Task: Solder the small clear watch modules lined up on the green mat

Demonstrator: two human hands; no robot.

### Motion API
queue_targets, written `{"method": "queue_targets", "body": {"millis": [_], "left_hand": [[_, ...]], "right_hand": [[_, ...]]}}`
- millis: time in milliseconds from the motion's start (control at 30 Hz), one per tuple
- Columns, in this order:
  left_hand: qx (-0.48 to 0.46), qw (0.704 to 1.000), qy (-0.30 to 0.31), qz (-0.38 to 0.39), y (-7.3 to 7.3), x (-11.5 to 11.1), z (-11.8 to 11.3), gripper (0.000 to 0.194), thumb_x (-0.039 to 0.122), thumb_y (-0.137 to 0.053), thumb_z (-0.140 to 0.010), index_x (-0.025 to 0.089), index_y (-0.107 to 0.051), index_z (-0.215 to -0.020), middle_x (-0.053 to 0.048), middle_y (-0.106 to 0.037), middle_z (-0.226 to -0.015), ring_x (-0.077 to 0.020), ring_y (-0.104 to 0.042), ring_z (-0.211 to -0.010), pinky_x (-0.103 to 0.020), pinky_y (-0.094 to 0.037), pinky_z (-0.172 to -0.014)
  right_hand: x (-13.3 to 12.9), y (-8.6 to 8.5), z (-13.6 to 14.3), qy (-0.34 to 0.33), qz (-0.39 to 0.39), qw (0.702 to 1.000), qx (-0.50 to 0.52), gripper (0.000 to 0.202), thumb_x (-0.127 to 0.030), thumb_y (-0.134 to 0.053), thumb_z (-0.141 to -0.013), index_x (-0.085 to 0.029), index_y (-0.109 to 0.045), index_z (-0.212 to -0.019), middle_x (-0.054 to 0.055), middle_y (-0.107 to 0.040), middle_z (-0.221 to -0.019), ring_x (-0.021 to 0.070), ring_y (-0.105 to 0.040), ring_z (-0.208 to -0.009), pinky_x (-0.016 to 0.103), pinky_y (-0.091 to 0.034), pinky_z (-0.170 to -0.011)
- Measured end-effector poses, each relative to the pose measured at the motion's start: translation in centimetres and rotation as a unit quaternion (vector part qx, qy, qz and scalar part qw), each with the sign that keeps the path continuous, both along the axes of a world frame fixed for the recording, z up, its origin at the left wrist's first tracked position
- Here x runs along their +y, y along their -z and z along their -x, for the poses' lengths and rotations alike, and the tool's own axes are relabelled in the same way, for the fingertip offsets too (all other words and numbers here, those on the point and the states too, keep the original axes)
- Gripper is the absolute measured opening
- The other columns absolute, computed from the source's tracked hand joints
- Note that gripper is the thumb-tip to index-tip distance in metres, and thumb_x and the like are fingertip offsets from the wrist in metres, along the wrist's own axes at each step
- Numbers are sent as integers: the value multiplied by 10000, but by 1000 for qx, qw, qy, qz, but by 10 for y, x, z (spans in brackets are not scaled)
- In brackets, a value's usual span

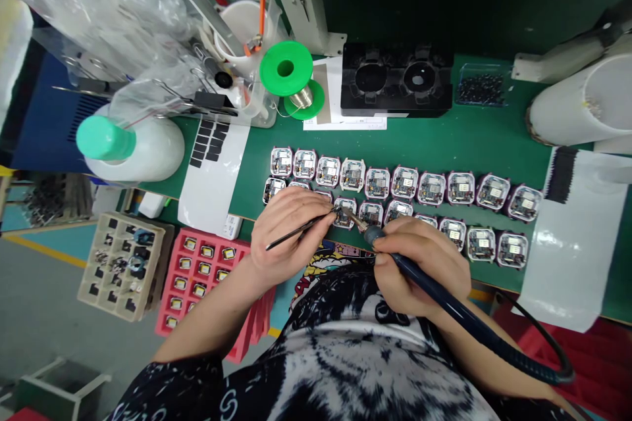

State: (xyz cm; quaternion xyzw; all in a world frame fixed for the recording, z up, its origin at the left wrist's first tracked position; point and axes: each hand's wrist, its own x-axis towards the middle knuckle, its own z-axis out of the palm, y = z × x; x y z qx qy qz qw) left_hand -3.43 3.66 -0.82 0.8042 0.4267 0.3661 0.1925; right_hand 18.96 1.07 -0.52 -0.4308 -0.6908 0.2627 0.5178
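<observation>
Right hand [419,263] is gripping the soldering iron [444,302] pen-style, fingers closed round the dark handle, tip pointing toward 10 o'clock. Left hand [289,230] is pinching tweezers [296,232], long axis running 8 to 2 o'clock. Both tips are meeting at one small board [344,210] in the near row, just beyond the fingertips at 12 o'clock; both hands about equally near. Two rows of like boards [432,188] are lying across the green mat [444,138]. At 9 o'clock, below the bench: red tray [197,270] holding small parts, beige grid tray [123,263] partly filled. Farther, 11 o'clock: green solder spool [286,69], white bottle [143,145]. At 1 o'clock: clear box [481,85] of dark bits.
</observation>
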Motion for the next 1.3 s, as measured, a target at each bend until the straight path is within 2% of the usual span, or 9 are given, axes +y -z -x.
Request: {"method": "queue_targets", "body": {"millis": [867, 1100, 1300], "left_hand": [[-11, 1000, -9, -1, 0, -2, 1, 315, 47, -748, -866, 207, -677, -1128, -42, -782, -1053, -192, -758, -994, -430, -634, -935], [-16, 1000, -14, 3, -1, -2, 2, 300, 67, -745, -874, 223, -686, -1124, -34, -783, -1071, -192, -760, -991, -431, -641, -921], [-42, 998, -48, 13, -8, -6, 2, 324, 44, -755, -855, 223, -704, -1120, -37, -778, -1057, -211, -753, -1022, -456, -641, -929]], "right_hand": [[0, 0, 1, -1, -3, 1000, -7, 226, -90, -646, -792, -212, -688, -977, 4, -683, -794, 158, -686, -725, 314, -630, -690], [0, 3, 1, 23, -32, 999, 33, 263, -75, -644, -777, -194, -691, -1007, 15, -679, -811, 168, -688, -722, 335, -632, -664], [-3, -8, -12, 17, -35, 999, 12, 269, -96, -658, -793, -208, -680, -1036, 13, -699, -830, 181, -715, -761, 351, -647, -703]]}}
